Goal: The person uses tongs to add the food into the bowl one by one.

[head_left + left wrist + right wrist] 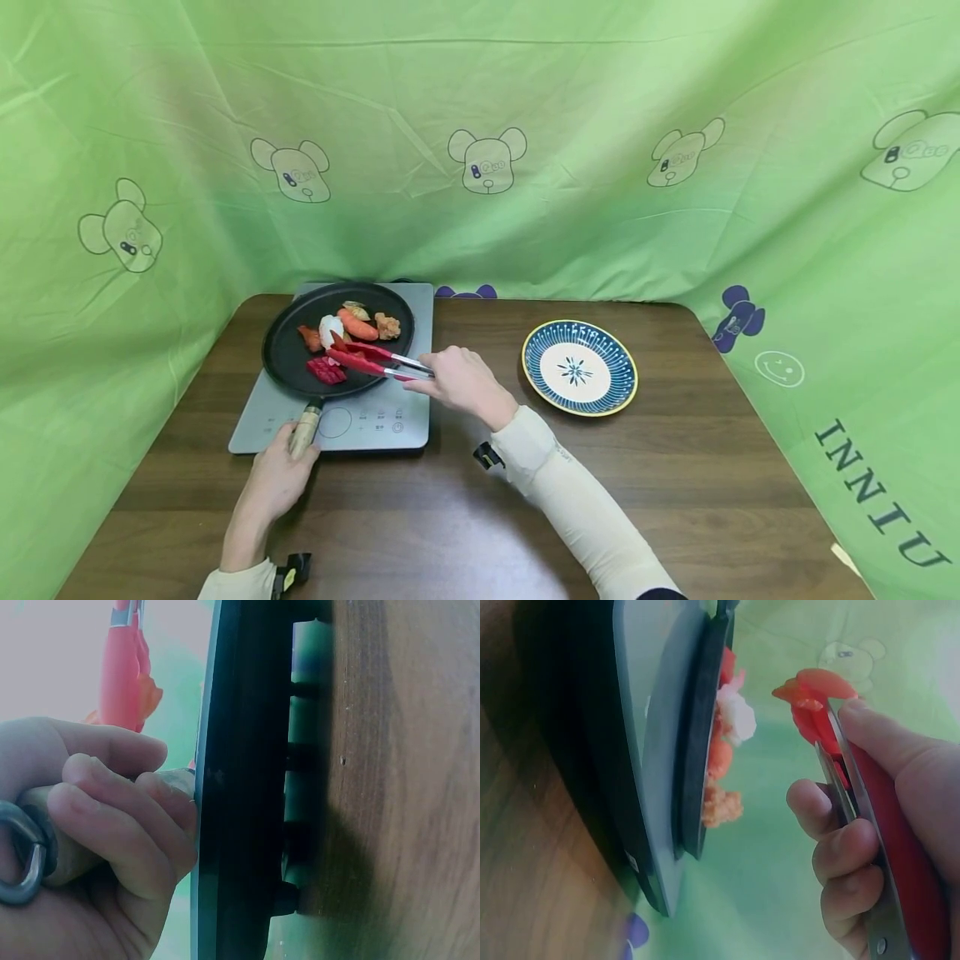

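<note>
My left hand [279, 477] grips the handle [304, 428] of a round black frying pan [288, 354]; the fingers wrap round it in the left wrist view. My right hand [467, 385] holds metal tongs [408, 367] with red tips and red grips, thumb on one side and fingers on the other. Between the tips is an orange-red food piece [791, 693], raised above the pan in the right wrist view. In the pan lie a dark red sliced piece [327, 370], a white piece [330, 329], an orange sausage-like piece [357, 324] and a brown fried-looking chunk [387, 326].
The pan sits on a grey induction cooktop [258, 417] at the left of the wooden table [420, 517]. A blue-patterned plate with a yellow rim [580, 409] stands to the right of my right hand. Green printed cloth [480, 233] hangs round the back and sides.
</note>
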### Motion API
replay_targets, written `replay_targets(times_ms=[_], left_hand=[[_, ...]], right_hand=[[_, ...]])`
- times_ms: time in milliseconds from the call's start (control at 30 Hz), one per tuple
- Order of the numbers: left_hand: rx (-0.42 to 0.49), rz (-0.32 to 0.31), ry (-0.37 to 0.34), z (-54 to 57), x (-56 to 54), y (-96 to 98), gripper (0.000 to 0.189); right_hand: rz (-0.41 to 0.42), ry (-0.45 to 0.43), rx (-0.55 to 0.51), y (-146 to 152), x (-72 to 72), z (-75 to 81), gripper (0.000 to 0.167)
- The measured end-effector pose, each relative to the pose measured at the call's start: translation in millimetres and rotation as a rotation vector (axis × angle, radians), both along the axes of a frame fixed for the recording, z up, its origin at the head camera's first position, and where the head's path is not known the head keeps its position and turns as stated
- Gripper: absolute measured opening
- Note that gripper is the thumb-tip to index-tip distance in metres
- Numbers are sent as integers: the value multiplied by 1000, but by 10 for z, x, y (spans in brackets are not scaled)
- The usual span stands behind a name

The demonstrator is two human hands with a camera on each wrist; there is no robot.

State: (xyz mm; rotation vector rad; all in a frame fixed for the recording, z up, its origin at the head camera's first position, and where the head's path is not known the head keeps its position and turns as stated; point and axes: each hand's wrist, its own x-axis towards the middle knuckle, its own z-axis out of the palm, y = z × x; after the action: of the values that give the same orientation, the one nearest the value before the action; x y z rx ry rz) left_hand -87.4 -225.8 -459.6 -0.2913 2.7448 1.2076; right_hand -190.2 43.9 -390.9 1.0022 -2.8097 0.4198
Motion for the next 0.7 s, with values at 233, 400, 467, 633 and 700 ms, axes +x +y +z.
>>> replay_targets(times_ms=[233, 400, 467, 633, 700], left_hand=[[-3, -8, 5, 15, 10, -4, 57], [-2, -16, 7, 31, 6, 1, 58], [-1, -18, 5, 31, 6, 3, 58], [-5, -15, 9, 27, 7, 6, 57], [-10, -13, 13, 27, 6, 6, 57]], right_hand=[[-13, -48, -13, -97, -19, -14, 34], [-4, -58, -38, -165, -48, -9, 34], [-1, -55, -35, -192, -63, -17, 35], [-2, -79, -31, -274, -96, -22, 37], [-2, -99, -28, -310, -106, -19, 37]])
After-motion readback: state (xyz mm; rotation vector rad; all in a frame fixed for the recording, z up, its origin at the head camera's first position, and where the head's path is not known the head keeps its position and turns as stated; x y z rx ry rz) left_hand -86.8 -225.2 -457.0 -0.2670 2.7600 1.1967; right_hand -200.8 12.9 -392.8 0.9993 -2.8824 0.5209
